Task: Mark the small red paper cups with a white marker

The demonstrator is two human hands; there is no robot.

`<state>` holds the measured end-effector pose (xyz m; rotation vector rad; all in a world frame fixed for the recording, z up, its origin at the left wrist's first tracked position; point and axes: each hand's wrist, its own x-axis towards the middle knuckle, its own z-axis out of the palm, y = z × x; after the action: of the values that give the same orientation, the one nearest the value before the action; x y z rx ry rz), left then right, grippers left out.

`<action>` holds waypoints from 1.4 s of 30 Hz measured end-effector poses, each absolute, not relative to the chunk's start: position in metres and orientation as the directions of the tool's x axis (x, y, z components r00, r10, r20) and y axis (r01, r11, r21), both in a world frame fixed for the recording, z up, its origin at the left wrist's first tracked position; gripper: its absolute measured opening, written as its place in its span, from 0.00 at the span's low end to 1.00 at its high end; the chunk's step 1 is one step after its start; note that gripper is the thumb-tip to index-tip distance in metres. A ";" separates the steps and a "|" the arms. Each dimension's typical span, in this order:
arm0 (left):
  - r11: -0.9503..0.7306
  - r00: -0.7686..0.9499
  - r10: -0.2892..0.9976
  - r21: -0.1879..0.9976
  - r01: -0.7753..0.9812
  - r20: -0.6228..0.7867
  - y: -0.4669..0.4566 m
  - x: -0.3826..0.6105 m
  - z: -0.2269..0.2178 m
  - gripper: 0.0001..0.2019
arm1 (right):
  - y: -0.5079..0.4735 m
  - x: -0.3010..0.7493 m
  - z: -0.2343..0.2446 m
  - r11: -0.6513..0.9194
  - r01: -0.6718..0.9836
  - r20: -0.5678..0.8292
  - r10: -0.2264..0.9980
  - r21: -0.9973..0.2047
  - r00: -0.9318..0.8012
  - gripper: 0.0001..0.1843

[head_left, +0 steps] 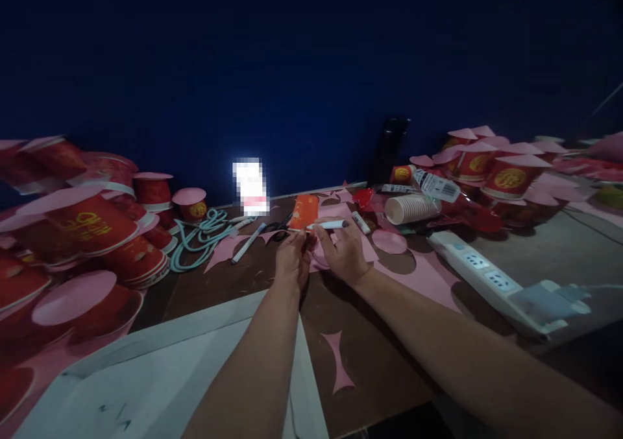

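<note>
Near the middle of the table, my left hand (292,259) is closed round the lower end of a small orange-red paper cup (305,211) with gold print. In my closed right hand (344,252) lies a white marker pen (331,224) with a dark end. The pen's left tip points at the cup's lower rim; whether it touches cannot be made out. Another white and blue marker (248,243) lies left of my hands. A pink paper disc (389,241) and a short white tube (361,222) rest to the right.
Red cups topped with pink discs crowd the left (92,222) and right (509,176). A teal cable (195,241), lit phone screen (250,186), stacked paper cups (411,210) and power strip (479,277) surround the work area. A white board (185,367) lies in front.
</note>
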<state>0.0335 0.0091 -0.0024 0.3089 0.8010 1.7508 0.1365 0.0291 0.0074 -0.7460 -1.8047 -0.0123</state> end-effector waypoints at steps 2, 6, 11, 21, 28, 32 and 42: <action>-0.141 -0.341 0.919 0.646 -0.750 -0.196 0.009 0.034 -0.003 0.03 | 0.030 0.137 0.006 0.801 0.490 0.862 0.476 -0.344 -0.173 0.05; -0.153 -0.340 0.923 0.642 -0.751 -0.179 0.010 0.034 -0.004 0.04 | 0.032 0.137 0.005 0.804 0.493 0.855 0.478 -0.334 -0.200 0.05; -0.139 -0.351 0.915 0.661 -0.738 -0.199 0.011 0.033 -0.006 0.05 | 0.032 0.137 0.006 0.801 0.490 0.845 0.492 -0.344 -0.210 0.05; -0.128 -0.343 0.913 0.643 -0.755 -0.222 0.010 0.032 -0.005 0.03 | 0.030 0.139 0.011 0.791 0.460 0.823 0.534 -0.404 -0.195 0.07; -0.163 -0.344 0.923 0.629 -0.760 -0.176 0.010 0.032 -0.005 0.03 | 0.027 0.138 0.012 0.797 0.466 0.820 0.526 -0.384 -0.225 0.05; -0.167 -0.341 0.922 0.608 -0.777 -0.183 0.012 0.033 -0.005 0.03 | 0.028 0.137 0.010 0.792 0.491 0.835 0.510 -0.364 -0.204 0.05; -0.157 -0.352 0.904 0.579 -0.800 -0.242 0.010 0.033 -0.002 0.04 | 0.031 0.138 0.006 0.796 0.493 0.845 0.496 -0.350 -0.201 0.06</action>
<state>0.0332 0.0098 -0.0018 0.1899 0.7590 1.7796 0.1376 0.0312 0.0060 -0.7567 -1.8374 0.0023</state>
